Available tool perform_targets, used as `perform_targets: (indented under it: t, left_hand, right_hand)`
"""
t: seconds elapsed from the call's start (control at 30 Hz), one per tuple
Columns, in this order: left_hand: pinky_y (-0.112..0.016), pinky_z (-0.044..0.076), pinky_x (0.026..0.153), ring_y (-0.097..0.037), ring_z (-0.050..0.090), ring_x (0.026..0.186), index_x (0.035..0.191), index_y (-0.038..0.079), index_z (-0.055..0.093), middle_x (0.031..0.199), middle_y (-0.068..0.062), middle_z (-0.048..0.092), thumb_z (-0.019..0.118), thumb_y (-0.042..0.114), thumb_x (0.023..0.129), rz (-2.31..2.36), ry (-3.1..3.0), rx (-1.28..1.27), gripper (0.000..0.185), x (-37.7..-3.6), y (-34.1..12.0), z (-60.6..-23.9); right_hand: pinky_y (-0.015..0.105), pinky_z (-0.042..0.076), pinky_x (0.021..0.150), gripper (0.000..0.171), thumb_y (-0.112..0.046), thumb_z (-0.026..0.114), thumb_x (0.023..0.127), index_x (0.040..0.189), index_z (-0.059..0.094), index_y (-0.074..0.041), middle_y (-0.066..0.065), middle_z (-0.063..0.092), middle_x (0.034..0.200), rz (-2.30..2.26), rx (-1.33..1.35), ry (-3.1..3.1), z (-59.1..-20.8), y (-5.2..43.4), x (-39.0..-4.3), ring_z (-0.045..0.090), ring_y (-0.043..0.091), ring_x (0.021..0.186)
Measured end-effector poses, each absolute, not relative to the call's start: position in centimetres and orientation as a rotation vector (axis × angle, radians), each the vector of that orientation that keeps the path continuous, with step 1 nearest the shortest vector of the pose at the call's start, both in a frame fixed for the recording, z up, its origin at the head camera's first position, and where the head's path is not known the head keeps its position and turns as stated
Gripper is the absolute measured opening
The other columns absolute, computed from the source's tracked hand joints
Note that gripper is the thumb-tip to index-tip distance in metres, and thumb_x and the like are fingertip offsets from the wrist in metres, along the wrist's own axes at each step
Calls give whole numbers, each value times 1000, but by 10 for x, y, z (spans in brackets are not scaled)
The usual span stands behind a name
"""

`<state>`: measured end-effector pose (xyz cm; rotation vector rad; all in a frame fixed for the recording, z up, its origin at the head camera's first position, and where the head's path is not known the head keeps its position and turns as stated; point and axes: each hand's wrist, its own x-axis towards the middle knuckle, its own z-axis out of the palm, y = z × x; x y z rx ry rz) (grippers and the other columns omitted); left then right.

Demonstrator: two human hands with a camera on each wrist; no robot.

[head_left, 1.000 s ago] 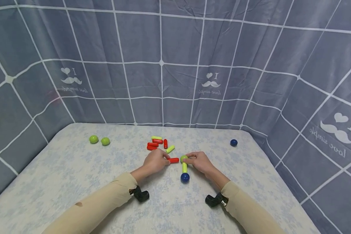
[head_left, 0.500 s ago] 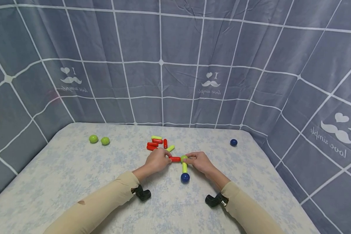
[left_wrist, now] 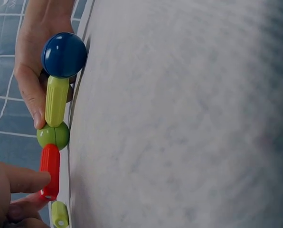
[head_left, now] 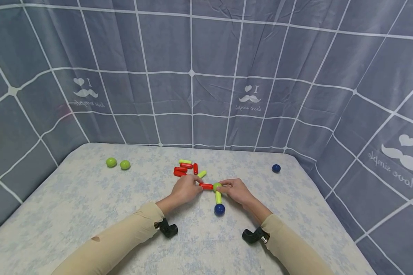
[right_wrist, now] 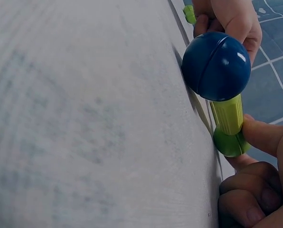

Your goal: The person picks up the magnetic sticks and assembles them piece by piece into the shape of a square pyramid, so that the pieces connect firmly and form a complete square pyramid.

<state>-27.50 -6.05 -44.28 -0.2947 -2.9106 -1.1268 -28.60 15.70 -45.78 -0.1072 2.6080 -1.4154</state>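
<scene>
My left hand (head_left: pixel 186 190) pinches a red ribbed rod (left_wrist: pixel 50 164) between thumb and fingers. The rod's right end meets a green ball (left_wrist: pixel 53 136), which my right hand (head_left: pixel 239 191) grips from the right side with thumb and fingertips. From that ball a yellow-green rod (head_left: pixel 218 198) runs toward me, ending at a larger blue ball (right_wrist: pixel 216 66). These pieces form a corner shape low on the tabletop. Whether the red rod is firmly joined or just touching, I cannot tell. In the right wrist view the red rod is hidden.
Several loose red rods (head_left: pixel 180 169) and a yellow-green rod (head_left: pixel 185 161) lie beyond my left hand, with another yellow-green rod (head_left: pixel 202 174) close to its fingers. Two green balls (head_left: pixel 111 162) sit at far left, a blue ball (head_left: pixel 276 168) at far right. A grey checked curtain (head_left: pixel 172 95) surrounds the table.
My left hand has shifted slightly right, bringing the red rod from a small gap up against the green ball. The right hand keeps its grip in about the same place.
</scene>
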Motion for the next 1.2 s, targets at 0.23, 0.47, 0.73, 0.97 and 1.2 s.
perform_targets:
  t: [0.23, 0.47, 0.73, 0.97, 1.2]
  left_hand:
    - [-27, 36, 49, -11, 48, 55, 114, 10, 76, 65, 3, 58, 75, 21, 86, -1183, -2872, -294, 30, -273, -70, -441]
    - [-29, 41, 53, -14, 52, 58, 112, 15, 76, 73, 1, 63, 74, 24, 89, -1263, -2826, -209, 25, -273, -90, -440]
    - [-30, 40, 55, -15, 51, 58, 112, 14, 75, 76, -1, 62, 73, 26, 91, -1241, -2799, -121, 25, -271, -114, -437]
    - [-29, 32, 50, -14, 41, 51, 106, 13, 75, 65, -1, 48, 71, 26, 91, -1235, -2732, -103, 20, -271, -134, -437]
    - [-28, 33, 49, -14, 41, 49, 115, 8, 74, 62, 1, 45, 72, 23, 92, -1290, -2672, -69, 27, -277, -153, -439]
  right_hand:
    - [30, 35, 71, 33, -38, 76, 88, 113, 78, -16, 1, 69, 109, -1391, -134, 2640, -459, 159, -288, 48, 14, 87]
    - [30, 38, 77, 32, -38, 76, 88, 112, 78, -17, 6, 69, 125, -1381, -155, 2649, -461, 159, -290, 53, 16, 102]
    - [34, 45, 87, 32, -39, 76, 89, 113, 78, -18, 6, 68, 127, -1371, -135, 2655, -461, 159, -290, 57, 18, 116]
    - [31, 42, 83, 32, -39, 76, 89, 113, 78, -18, 4, 69, 124, -1379, -132, 2643, -461, 160, -289, 56, 16, 109]
    - [31, 36, 72, 34, -38, 77, 88, 114, 77, -16, 6, 69, 124, -1395, -139, 2637, -461, 160, -289, 48, 16, 92]
